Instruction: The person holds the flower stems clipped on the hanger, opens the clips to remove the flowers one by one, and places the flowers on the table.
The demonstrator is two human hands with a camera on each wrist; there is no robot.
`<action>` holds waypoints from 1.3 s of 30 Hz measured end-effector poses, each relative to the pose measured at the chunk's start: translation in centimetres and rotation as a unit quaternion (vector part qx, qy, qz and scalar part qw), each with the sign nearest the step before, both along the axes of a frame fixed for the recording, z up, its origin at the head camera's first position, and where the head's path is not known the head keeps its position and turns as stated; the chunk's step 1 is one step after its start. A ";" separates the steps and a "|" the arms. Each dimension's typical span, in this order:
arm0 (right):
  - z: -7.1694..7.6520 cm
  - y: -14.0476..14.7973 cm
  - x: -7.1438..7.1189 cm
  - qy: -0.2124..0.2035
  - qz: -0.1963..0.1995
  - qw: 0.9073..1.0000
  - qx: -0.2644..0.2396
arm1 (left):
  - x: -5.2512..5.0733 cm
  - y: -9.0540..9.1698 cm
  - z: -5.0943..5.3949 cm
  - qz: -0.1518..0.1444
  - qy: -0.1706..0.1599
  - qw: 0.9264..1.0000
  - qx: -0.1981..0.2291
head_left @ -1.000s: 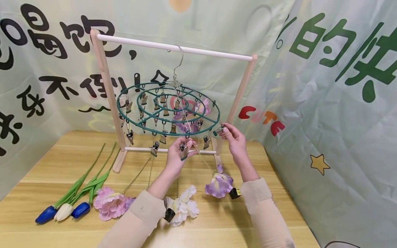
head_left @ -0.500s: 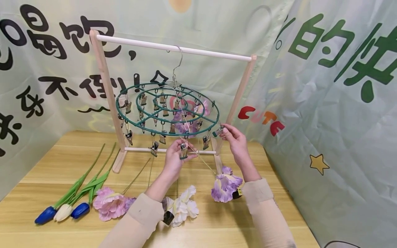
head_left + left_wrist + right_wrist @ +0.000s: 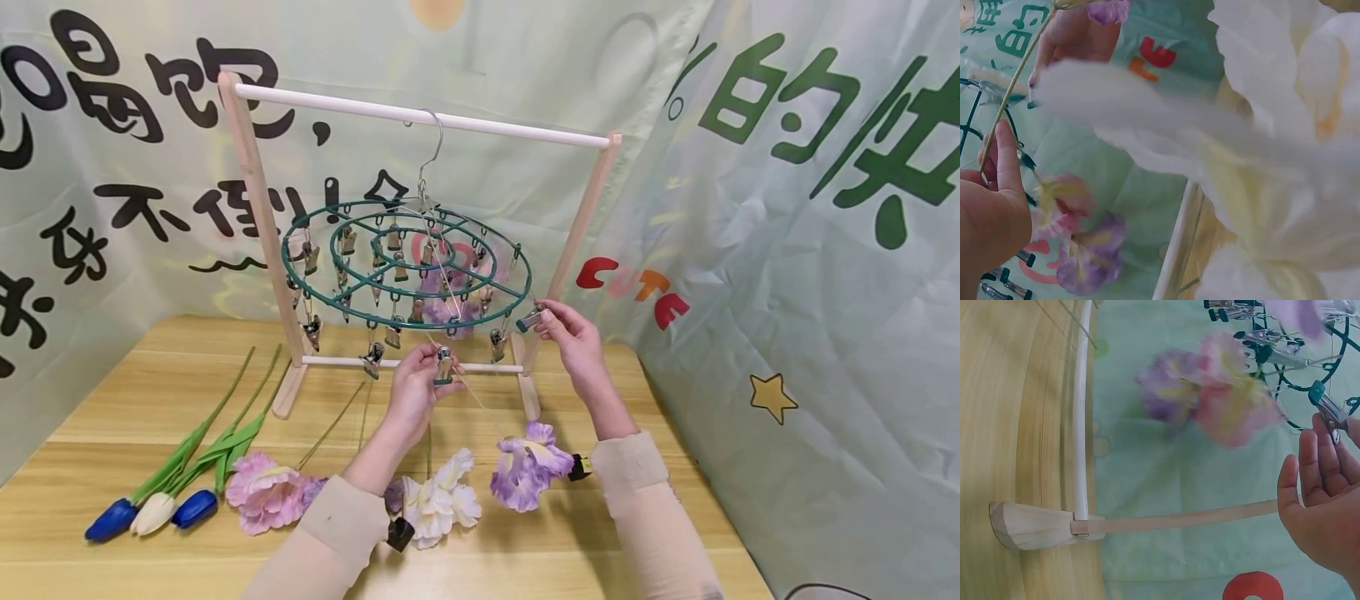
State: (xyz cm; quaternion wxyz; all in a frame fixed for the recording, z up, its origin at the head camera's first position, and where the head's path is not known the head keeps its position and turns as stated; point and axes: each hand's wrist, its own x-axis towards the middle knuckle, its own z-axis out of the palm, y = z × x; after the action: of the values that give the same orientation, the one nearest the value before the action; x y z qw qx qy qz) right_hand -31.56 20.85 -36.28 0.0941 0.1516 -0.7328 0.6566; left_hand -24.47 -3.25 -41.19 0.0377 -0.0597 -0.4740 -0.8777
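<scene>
In the head view, a round green clip hanger (image 3: 405, 325) hangs from a wooden rack, with metal clips dangling all round. My left hand (image 3: 409, 393) grips the thin stem (image 3: 1013, 84) of a purple artificial flower (image 3: 527, 468), whose head tips down to the right. A hanging clip (image 3: 443, 365) is in front of the left fingers. At the hanger's right edge, my right hand (image 3: 576, 343) pinches another clip (image 3: 529, 319) and holds it tilted sideways. That clip (image 3: 1327, 405) also shows at the fingertips in the right wrist view. Pink and purple flowers (image 3: 450, 287) are behind the hanger.
Blue and white tulips (image 3: 153, 512) lie at the left of the wooden table (image 3: 135, 417). A pink flower (image 3: 266, 492) and a white flower (image 3: 442, 500) lie near the left forearm. The rack's right post (image 3: 581, 217) rises behind the right hand.
My left hand has shifted slightly left and down. The purple flower swung right, then back left, and now hangs lower. My right hand keeps its pinch on the clip, almost still.
</scene>
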 end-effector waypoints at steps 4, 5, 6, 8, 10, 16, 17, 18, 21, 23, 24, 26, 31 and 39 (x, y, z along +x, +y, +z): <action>0.1 0.2 0.0 0.005 -0.005 1.000 0.001 | -0.1 -0.1 -0.2 0.009 -0.014 1.000 0.008; 0.1 0.2 0.1 0.006 -0.005 1.000 0.001 | -0.2 -0.1 -0.2 0.013 -0.019 1.000 0.006; 0.2 0.2 0.1 0.007 -0.004 1.000 0.000 | -0.3 -0.2 -0.3 0.016 -0.023 1.000 0.002; 0.2 0.2 0.1 0.007 -0.001 1.000 -0.001 | -0.5 -0.2 -0.4 0.023 -0.033 0.999 -0.004; 0.2 0.3 0.2 0.006 0.001 1.000 0.001 | -0.9 -0.3 -0.6 0.028 -0.040 0.999 -0.017; 0.3 0.5 0.4 0.002 0.006 1.000 0.005 | -2.4 -0.6 -1.1 0.041 -0.063 0.994 -0.079; 0.3 0.5 0.5 0.003 0.007 1.000 0.004 | -2.7 -0.7 -1.2 0.043 -0.069 0.992 -0.092; 0.3 0.4 0.6 0.004 0.007 1.000 0.002 | -2.9 -0.8 -1.3 0.044 -0.074 0.991 -0.102; 0.4 0.4 0.7 0.007 0.007 1.000 -0.001 | -3.7 -0.9 -1.7 0.045 -0.089 0.986 -0.132; 0.3 0.4 0.8 0.008 0.007 1.000 -0.004 | -4.2 -0.9 -1.9 0.044 -0.097 0.983 -0.151; 0.3 0.4 0.8 0.009 0.007 1.000 -0.005 | -4.4 -0.9 -2.0 0.041 -0.100 0.982 -0.156; 0.3 0.4 0.8 0.009 0.006 1.000 -0.005 | -4.9 -0.9 -2.4 0.034 -0.105 0.981 -0.161; 0.4 0.2 0.9 0.014 0.006 1.000 -0.001 | -6.2 -0.8 -3.0 0.008 -0.127 0.977 -0.174; 0.4 0.2 1.3 0.017 0.010 1.000 -0.006 | -7.6 -0.7 -3.9 -0.027 -0.154 0.969 -0.190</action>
State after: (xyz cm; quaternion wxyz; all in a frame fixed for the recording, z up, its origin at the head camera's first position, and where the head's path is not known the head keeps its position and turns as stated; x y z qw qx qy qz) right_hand -30.30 21.09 -35.91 0.1014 0.1697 -0.7256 0.6591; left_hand -32.11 -3.99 -45.10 -0.0713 0.0573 -0.6301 -0.7711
